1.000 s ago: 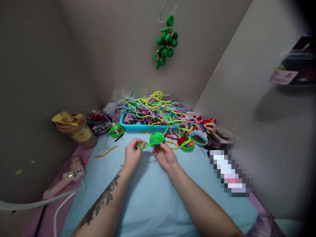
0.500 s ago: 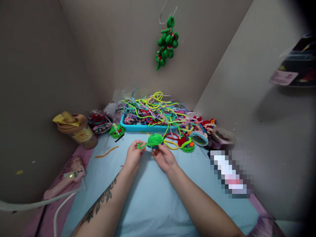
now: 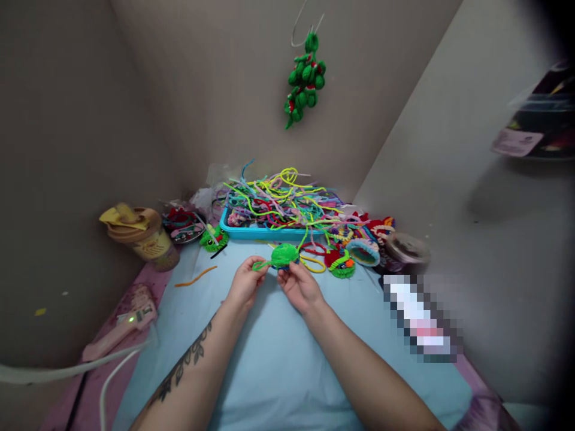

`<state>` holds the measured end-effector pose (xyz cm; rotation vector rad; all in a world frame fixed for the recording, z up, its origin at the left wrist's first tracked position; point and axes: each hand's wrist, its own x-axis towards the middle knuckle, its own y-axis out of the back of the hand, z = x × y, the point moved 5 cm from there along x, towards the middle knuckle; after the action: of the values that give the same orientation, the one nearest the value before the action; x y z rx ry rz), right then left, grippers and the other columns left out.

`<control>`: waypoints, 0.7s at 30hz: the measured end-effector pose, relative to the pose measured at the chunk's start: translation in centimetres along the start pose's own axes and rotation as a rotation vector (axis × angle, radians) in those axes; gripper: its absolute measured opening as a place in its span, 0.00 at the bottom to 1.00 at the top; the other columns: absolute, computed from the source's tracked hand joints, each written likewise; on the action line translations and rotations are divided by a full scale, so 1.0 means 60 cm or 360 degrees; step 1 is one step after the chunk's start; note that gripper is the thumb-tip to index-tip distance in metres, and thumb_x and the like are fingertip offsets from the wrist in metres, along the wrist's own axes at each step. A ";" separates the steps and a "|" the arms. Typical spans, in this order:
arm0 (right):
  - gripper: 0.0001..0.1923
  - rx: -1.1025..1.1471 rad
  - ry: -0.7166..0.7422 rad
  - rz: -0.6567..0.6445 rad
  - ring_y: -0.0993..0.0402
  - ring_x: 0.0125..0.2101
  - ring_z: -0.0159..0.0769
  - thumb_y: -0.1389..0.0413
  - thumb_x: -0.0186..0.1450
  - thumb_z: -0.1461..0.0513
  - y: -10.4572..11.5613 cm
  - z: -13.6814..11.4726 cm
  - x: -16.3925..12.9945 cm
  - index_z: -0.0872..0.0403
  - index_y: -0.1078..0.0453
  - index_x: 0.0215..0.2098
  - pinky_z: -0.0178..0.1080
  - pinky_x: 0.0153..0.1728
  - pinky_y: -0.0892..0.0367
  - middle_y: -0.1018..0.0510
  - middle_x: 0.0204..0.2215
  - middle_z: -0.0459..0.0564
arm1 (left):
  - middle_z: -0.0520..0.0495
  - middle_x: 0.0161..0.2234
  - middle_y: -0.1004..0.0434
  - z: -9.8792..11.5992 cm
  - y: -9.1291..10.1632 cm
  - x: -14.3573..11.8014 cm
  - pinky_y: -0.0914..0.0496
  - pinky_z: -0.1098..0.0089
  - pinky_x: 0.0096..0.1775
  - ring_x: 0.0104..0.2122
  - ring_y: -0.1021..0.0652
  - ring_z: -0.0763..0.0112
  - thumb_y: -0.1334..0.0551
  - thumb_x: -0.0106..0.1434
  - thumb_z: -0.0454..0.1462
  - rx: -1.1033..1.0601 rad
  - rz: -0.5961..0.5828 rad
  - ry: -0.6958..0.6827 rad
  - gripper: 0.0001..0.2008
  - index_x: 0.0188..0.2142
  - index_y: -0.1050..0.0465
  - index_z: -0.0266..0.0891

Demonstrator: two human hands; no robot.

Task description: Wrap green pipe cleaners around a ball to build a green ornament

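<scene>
A fuzzy green chenille ball (image 3: pixel 284 255), round and coiled, sits just above the pale blue bench (image 3: pixel 269 359), at 6 o'clock from the blue tray (image 3: pixel 251 232) heaped with tangled pipe cleaners (image 3: pixel 278 200). The right hand (image 3: pixel 299 286) has its grip pinched closed on the ball's underside; the left hand (image 3: pixel 245 282) pinches its thin green looped tail (image 3: pixel 260 264) at 9 o'clock

Green pipe-cleaner ball (image 3: pixel 284 255), fuzzy, round, coiled, held just above the blue cloth near the scene's middle, in front of the tray. A green stem loop (image 3: pixel 259 264) sticks out of its left side, bent.
</scene>
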<state>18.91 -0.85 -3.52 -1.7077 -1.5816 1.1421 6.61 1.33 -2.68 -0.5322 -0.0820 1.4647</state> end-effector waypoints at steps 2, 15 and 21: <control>0.07 0.0003 -0.0012 -0.0001 0.25 0.22 0.28 0.39 0.52 0.66 0.000 0.001 0.000 0.53 0.31 0.29 0.31 0.25 0.29 0.21 0.22 0.42 | 0.59 0.16 0.37 0.002 0.001 0.001 0.48 0.80 0.19 0.16 0.39 0.83 0.31 0.43 0.38 0.0105 0.0021 -0.0074 0.15 0.29 0.33 0.37; 0.05 0.0027 -0.0013 -0.0064 0.27 0.22 0.27 0.40 0.54 0.65 -0.003 0.000 -0.001 0.54 0.29 0.30 0.30 0.27 0.30 0.21 0.24 0.43 | 0.50 0.26 0.27 0.023 -0.014 -0.017 0.35 0.74 0.33 0.28 0.29 0.73 0.32 0.46 0.37 0.0497 0.0018 -0.0550 0.07 0.26 0.27 0.37; 0.06 0.0006 0.0054 0.0004 0.26 0.23 0.27 0.39 0.53 0.66 -0.001 -0.006 0.001 0.54 0.30 0.29 0.31 0.29 0.29 0.21 0.23 0.43 | 0.47 0.32 0.27 0.046 -0.016 -0.032 0.36 0.76 0.27 0.30 0.28 0.72 0.34 0.48 0.37 0.0821 0.0194 -0.0831 0.07 0.30 0.25 0.39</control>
<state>19.16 -0.72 -3.30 -1.7184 -1.5561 1.1110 6.23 0.28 0.65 0.2740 -0.0789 1.6386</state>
